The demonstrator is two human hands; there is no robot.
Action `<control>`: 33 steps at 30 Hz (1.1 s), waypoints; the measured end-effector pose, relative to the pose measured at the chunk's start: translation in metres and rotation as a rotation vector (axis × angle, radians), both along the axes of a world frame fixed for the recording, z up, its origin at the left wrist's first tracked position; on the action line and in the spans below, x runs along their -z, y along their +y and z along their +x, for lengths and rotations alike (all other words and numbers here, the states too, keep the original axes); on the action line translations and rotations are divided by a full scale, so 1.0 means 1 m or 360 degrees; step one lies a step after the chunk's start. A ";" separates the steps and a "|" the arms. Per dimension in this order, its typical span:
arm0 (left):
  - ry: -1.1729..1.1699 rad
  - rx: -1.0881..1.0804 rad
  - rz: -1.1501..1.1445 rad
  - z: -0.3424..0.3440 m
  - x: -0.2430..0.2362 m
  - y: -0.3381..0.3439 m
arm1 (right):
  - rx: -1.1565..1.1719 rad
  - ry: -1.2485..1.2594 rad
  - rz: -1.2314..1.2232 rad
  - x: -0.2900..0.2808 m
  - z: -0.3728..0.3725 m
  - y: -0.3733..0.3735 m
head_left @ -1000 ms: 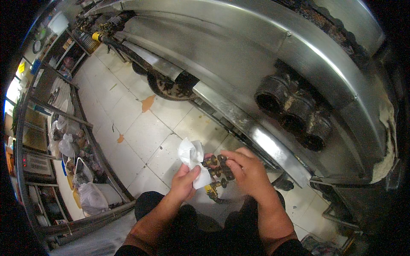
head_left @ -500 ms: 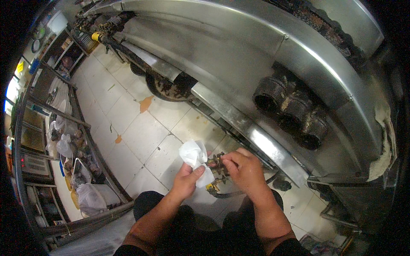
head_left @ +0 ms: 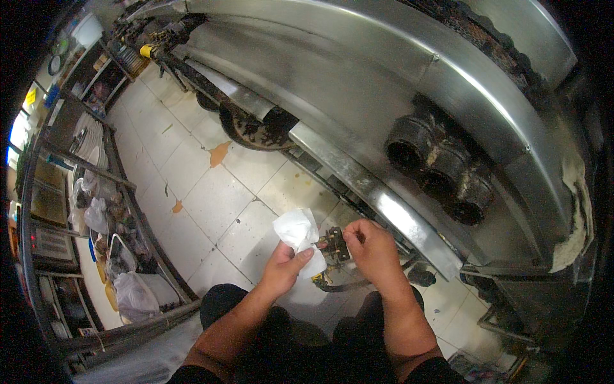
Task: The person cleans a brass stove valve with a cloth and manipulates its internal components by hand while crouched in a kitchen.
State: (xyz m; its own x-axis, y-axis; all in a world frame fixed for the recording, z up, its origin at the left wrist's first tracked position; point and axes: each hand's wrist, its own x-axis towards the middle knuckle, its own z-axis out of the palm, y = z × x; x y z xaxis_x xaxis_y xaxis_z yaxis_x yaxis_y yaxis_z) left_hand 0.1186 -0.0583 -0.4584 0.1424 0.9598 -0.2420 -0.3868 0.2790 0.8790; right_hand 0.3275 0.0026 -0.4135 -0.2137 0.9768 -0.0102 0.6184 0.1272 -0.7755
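We seem to be handling the valve assembly (head_left: 337, 243) above the tiled floor (head_left: 211, 192): left hand (head_left: 282, 267) pinching white tissue (head_left: 295, 230) beside it, right hand (head_left: 375, 253) bunched at its edge, contents unclear. Continuing calls for steady support; the hose (head_left: 348, 287) curves below, the steel rail (head_left: 390, 208) crowds the right.

paper wipe (head_left: 296, 231): matt | metal fitting (head_left: 337, 244): dull, rough | steel panel (head_left: 345, 70): smooth, glossy | metal pipes (head_left: 440, 165): rough, matt | floor tiles (head_left: 208, 198): smooth
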 end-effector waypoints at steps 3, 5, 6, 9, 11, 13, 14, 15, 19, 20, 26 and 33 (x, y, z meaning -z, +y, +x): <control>0.0094 -0.0022 0.0021 0.001 0.003 0.001 | 0.0048 0.0089 -0.0129 0.011 -0.002 -0.003; 0.0105 -0.0062 0.0023 0.002 0.003 0.000 | 0.0098 0.0199 -0.0225 0.018 -0.002 -0.004; 0.0112 -0.0066 0.0050 0.002 0.003 0.000 | 0.0084 0.0184 -0.0204 0.019 0.001 -0.002; 0.0129 -0.0070 0.0077 0.003 0.003 0.000 | 0.0007 0.0189 -0.0189 0.018 0.004 0.005; 0.0142 -0.0031 0.0030 0.001 0.003 0.001 | -0.0059 0.0267 -0.0236 0.023 0.001 0.004; 0.0100 -0.0046 0.0053 0.003 0.001 0.001 | 0.0032 0.0270 -0.0228 0.013 0.004 0.003; 0.0081 -0.0057 0.0062 0.004 -0.001 0.001 | 0.0074 0.0273 -0.0227 0.008 0.004 0.003; 0.0078 -0.0049 0.0054 0.003 0.000 0.000 | 0.0009 0.0233 -0.0250 0.010 0.003 0.003; 0.0130 -0.0012 0.0069 0.006 -0.001 -0.001 | -0.0028 0.0179 -0.0311 0.009 0.000 0.001; 0.0164 -0.0006 0.0083 0.006 -0.002 -0.002 | 0.0012 0.0197 -0.0321 0.007 -0.001 0.001; 0.0143 0.0019 0.0041 0.006 0.003 -0.003 | -0.0043 0.0068 -0.0362 0.000 0.003 0.003; 0.0166 0.0029 0.0027 0.008 0.003 -0.001 | 0.0023 0.0041 -0.0177 0.009 0.001 0.002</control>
